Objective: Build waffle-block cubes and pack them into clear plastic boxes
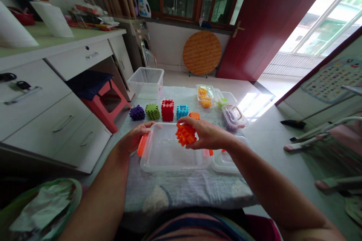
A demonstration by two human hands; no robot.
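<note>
My right hand (207,134) is closed around an orange spiky block cube (185,133), held just above a clear plastic box (169,158) with orange latches. My left hand (135,137) grips the box's far left corner. Behind the box stands a row of spiky cubes on the cloth: purple (137,112), green (152,111), red (167,110), blue (182,111) and a partly hidden orange one (194,115).
A large clear bin (146,81) sits at the cloth's far end. Small clear containers hold orange pieces (205,96), green pieces (223,101) and purple pieces (234,116). A lid (224,162) lies to the right. White drawers and a red stool (104,101) stand left.
</note>
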